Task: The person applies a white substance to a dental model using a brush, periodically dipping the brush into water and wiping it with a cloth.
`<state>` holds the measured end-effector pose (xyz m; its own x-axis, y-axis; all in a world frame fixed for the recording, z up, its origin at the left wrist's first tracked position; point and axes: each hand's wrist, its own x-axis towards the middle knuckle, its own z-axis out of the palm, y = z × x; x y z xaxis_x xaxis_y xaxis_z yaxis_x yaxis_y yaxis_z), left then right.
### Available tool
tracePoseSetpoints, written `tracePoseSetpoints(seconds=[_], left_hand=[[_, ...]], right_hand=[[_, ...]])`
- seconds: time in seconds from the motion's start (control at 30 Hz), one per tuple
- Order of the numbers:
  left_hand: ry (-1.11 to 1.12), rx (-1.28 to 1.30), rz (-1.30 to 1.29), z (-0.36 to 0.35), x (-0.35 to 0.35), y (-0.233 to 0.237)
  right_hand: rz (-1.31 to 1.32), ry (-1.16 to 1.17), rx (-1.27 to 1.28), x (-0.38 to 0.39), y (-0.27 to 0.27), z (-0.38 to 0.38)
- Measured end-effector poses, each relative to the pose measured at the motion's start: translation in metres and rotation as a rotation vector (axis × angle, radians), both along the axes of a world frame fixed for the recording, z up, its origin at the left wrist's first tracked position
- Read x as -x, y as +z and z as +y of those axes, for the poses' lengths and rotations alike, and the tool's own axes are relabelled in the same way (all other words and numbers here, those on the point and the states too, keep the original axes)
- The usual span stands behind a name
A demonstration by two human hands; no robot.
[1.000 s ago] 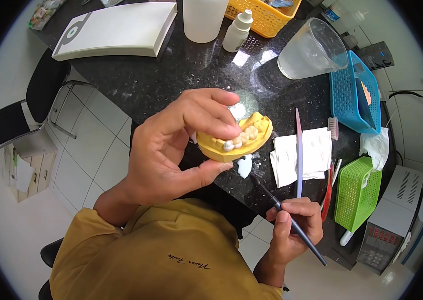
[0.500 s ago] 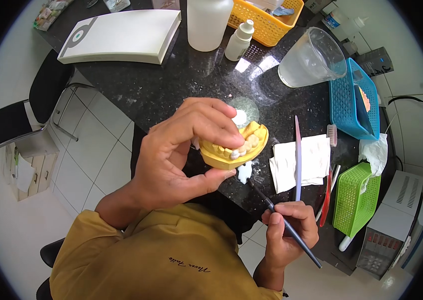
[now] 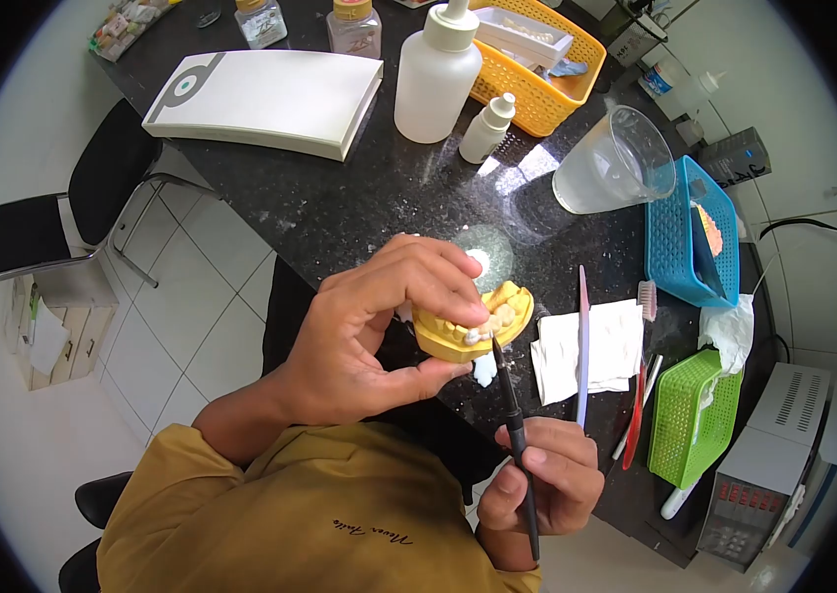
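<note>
In the lower middle, we see the right hand (image 3: pixel 554 476) grasping a black brush (image 3: pixel 513 415). At the centre, the left hand (image 3: pixel 357 336) grasps a yellow tooth model (image 3: pixel 442 342); the brush tip is at its teeth (image 3: pixel 500 318). Farther, we notice a white cloth (image 3: pixel 608 341) at right and a clear cup (image 3: pixel 591 180) at upper right.

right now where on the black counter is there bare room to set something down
The widest bare patch, though speckled, lies between the white box, the large bottle and the left hand. A smaller one lies between the clear cup and the white cloth. The right side is crowded with the blue basket and green basket.
</note>
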<state>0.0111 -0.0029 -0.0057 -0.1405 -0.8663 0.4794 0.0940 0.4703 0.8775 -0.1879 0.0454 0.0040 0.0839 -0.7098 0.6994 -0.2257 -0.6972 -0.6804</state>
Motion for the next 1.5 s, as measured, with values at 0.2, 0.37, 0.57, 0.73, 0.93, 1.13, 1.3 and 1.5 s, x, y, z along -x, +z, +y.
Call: tracePoseSetpoints(seconds=[0.2, 0.37, 0.57, 0.73, 0.93, 1.13, 1.3, 1.5], left_hand=[[-0.007, 0.001, 0.003, 0.0002, -0.0005, -0.0002], [-0.001, 0.003, -0.001, 0.0002, -0.0005, -0.0005], [0.0, 0.001, 0.0, 0.0004, -0.0008, -0.0003], [-0.008, 0.001, 0.007, -0.0001, -0.0011, 0.0002], [-0.002, 0.012, -0.006, -0.0004, -0.0012, -0.0001], [0.002, 0.023, -0.018, -0.0007, -0.0018, 0.0007], [0.001, 0.029, -0.014, -0.0013, -0.002, 0.0007], [0.004, 0.027, -0.006, -0.0011, -0.001, 0.0006]], right_hand=[[0.002, 0.011, -0.016, 0.0013, -0.0001, -0.0001], [0.024, 0.015, -0.013, 0.0003, 0.0009, -0.0015], [0.05, 0.022, -0.005, 0.002, 0.0021, -0.0019], [0.187, 0.053, -0.054, 0.0052, 0.0066, 0.0005], [0.033, 0.026, -0.023, 0.0031, 0.0027, -0.0011], [0.063, 0.038, -0.028, 0.0026, 0.0043, -0.0011], [0.067, 0.04, -0.041, 0.0021, 0.0057, -0.0008], [0.055, 0.049, -0.067, 0.003, 0.0065, -0.0001]])
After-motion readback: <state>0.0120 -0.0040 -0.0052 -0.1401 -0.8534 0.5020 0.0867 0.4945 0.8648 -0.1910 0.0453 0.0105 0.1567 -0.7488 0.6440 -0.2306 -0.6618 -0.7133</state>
